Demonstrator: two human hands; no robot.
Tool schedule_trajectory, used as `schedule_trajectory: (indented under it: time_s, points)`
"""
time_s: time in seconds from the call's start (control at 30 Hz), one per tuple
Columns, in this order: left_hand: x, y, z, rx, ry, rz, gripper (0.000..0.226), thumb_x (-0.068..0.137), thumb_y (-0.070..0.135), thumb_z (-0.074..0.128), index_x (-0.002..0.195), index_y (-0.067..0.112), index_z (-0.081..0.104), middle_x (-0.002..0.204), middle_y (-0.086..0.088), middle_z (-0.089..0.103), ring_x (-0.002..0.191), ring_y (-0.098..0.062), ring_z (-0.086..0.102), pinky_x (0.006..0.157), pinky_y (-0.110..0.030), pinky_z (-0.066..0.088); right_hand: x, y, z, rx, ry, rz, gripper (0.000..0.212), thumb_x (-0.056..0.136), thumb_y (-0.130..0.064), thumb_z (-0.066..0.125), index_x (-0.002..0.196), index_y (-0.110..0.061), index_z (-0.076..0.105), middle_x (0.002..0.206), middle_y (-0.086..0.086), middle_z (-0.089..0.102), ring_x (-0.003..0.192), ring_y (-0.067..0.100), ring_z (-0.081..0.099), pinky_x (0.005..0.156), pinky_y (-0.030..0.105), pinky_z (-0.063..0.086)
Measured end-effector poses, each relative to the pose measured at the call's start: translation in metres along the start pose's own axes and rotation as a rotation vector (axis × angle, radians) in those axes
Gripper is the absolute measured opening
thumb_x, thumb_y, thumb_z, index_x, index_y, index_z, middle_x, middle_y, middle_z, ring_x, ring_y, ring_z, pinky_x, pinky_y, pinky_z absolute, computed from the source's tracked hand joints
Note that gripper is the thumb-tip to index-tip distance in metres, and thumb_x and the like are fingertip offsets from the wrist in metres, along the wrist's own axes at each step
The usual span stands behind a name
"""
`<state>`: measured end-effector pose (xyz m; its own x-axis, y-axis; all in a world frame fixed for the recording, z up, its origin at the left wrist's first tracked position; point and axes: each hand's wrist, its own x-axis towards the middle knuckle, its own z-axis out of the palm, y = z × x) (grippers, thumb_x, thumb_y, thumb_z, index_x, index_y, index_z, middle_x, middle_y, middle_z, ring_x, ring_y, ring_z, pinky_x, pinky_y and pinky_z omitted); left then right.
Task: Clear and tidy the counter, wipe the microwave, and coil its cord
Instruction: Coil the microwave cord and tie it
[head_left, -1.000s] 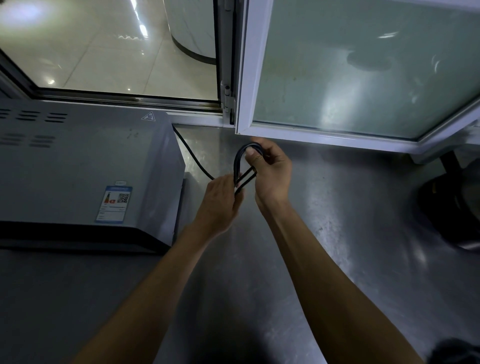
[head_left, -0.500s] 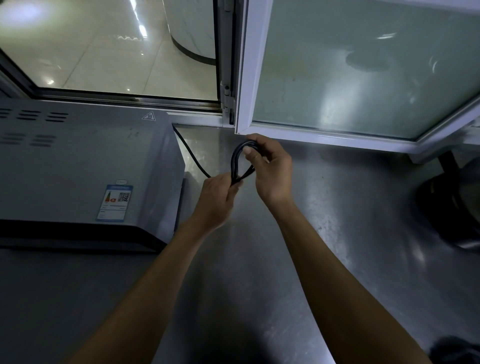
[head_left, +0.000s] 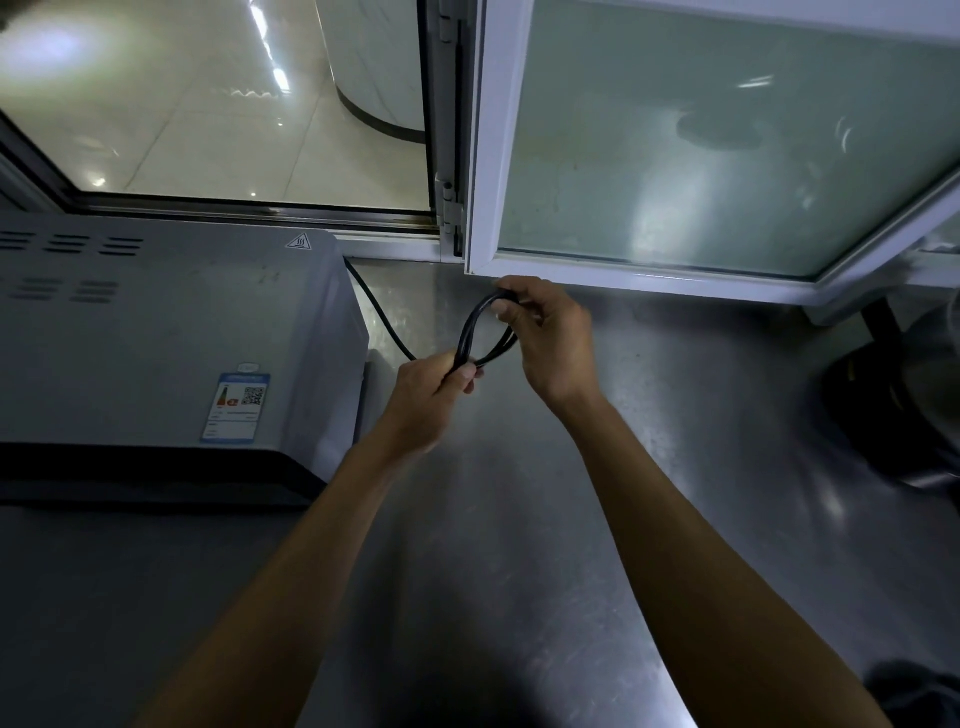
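Cord (head_left: 470, 332) — black, looped above the counter (head_left: 649, 467), just right of the microwave (head_left: 171, 343). Lower end is gripped by the curled left hand (head_left: 426, 400); the top bend is pinched by the right hand (head_left: 550, 338) — fingers closed on it.

Your left hand (head_left: 426, 397) and right hand (head_left: 550, 338) grip a looped black power cord (head_left: 470, 332) above the steel surface (head_left: 519, 519), right of the microwave (head_left: 156, 338).

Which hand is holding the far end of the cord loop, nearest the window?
The right hand: it pinches the top of the cord loop by the window frame. The left hand grips the lower end.
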<state>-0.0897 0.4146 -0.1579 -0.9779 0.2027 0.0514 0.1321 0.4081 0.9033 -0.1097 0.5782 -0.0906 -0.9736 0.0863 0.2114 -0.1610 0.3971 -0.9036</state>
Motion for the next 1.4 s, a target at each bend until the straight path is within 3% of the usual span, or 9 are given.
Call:
schedule_trajectory:
  time_s: [0.17, 0.3, 0.47, 0.63, 0.8, 0.93, 1.1, 1.3, 1.4]
  points:
    - [0.0, 0.009, -0.004, -0.126, -0.006, -0.076, 0.024, 0.104, 0.018, 0.047, 0.106, 0.008, 0.069, 0.093, -0.001, 0.071, 0.085, -0.003, 0.063, 0.081, -0.022, 0.05, -0.005, -0.014, -0.002, -0.149, -0.013, -0.116, 0.027, 0.099, -0.012, 0.056, 0.124, -0.015, 0.065, 0.111, -0.006, 0.068, 0.096, 0.006, 0.06, 0.085, 0.022, 0.052]
    - [0.002, 0.013, -0.01, -0.151, -0.022, -0.094, 0.025, 0.105, 0.02, 0.045, 0.106, 0.012, 0.069, 0.089, 0.003, 0.069, 0.083, -0.003, 0.061, 0.078, -0.018, 0.048, -0.004, -0.021, -0.001, -0.187, -0.05, -0.092, 0.032, 0.1, -0.018, 0.053, 0.131, -0.019, 0.06, 0.112, -0.004, 0.068, 0.095, 0.013, 0.062, 0.086, 0.035, 0.054]
    - [0.005, 0.025, -0.023, -0.185, -0.04, -0.081, 0.026, 0.106, 0.019, 0.043, 0.103, 0.012, 0.068, 0.086, -0.002, 0.068, 0.078, -0.006, 0.059, 0.073, -0.018, 0.046, 0.0, -0.037, 0.0, -0.191, -0.084, -0.073, 0.038, 0.099, -0.015, 0.055, 0.137, -0.021, 0.056, 0.115, -0.004, 0.067, 0.096, 0.014, 0.064, 0.089, 0.035, 0.054]
    - [0.004, 0.034, -0.037, -0.196, -0.028, -0.059, 0.027, 0.106, 0.02, 0.043, 0.094, 0.006, 0.063, 0.082, -0.002, 0.068, 0.074, -0.011, 0.058, 0.069, -0.023, 0.047, 0.013, -0.047, 0.005, -0.159, 0.004, -0.088, 0.032, 0.097, -0.012, 0.059, 0.128, -0.018, 0.064, 0.112, 0.0, 0.069, 0.094, 0.012, 0.062, 0.089, 0.036, 0.053]
    - [0.006, 0.036, -0.044, -0.302, -0.032, -0.108, 0.027, 0.107, 0.017, 0.041, 0.096, 0.009, 0.064, 0.073, 0.002, 0.058, 0.066, -0.006, 0.053, 0.06, -0.02, 0.044, 0.016, -0.052, 0.013, -0.219, 0.014, -0.174, 0.03, 0.097, -0.011, 0.058, 0.126, -0.014, 0.065, 0.108, 0.003, 0.069, 0.091, 0.015, 0.061, 0.083, 0.032, 0.053]
    - [0.009, 0.033, -0.045, -0.292, -0.043, -0.138, 0.029, 0.107, 0.018, 0.041, 0.093, 0.009, 0.064, 0.069, 0.004, 0.055, 0.061, -0.005, 0.049, 0.056, -0.019, 0.04, 0.022, -0.05, 0.013, -0.202, -0.012, -0.125, 0.027, 0.096, -0.014, 0.061, 0.123, -0.017, 0.066, 0.099, -0.002, 0.068, 0.083, 0.014, 0.063, 0.079, 0.028, 0.053]
    - [0.019, 0.041, -0.043, -0.255, -0.037, -0.111, 0.029, 0.107, 0.019, 0.041, 0.09, 0.013, 0.064, 0.071, 0.005, 0.057, 0.065, -0.006, 0.051, 0.059, -0.023, 0.041, 0.037, -0.052, 0.006, -0.233, -0.052, -0.095, 0.027, 0.098, -0.025, 0.058, 0.124, -0.023, 0.065, 0.104, -0.004, 0.071, 0.086, 0.012, 0.064, 0.08, 0.029, 0.054]
    - [0.045, 0.062, -0.057, -0.237, 0.001, -0.055, 0.029, 0.106, 0.019, 0.042, 0.086, 0.012, 0.062, 0.071, 0.0, 0.058, 0.064, -0.011, 0.05, 0.06, -0.019, 0.04, 0.058, -0.062, -0.001, -0.206, -0.02, -0.138, 0.031, 0.103, -0.034, 0.05, 0.126, -0.02, 0.065, 0.107, -0.004, 0.07, 0.091, 0.006, 0.062, 0.075, 0.008, 0.044]
    - [0.056, 0.068, -0.063, -0.32, 0.026, -0.038, 0.029, 0.107, 0.016, 0.04, 0.093, 0.005, 0.063, 0.071, -0.004, 0.058, 0.068, -0.016, 0.051, 0.065, -0.024, 0.041, 0.075, -0.067, -0.003, -0.196, 0.039, -0.161, 0.031, 0.102, -0.035, 0.053, 0.123, -0.017, 0.067, 0.115, -0.002, 0.07, 0.092, 0.008, 0.063, 0.081, 0.018, 0.049]
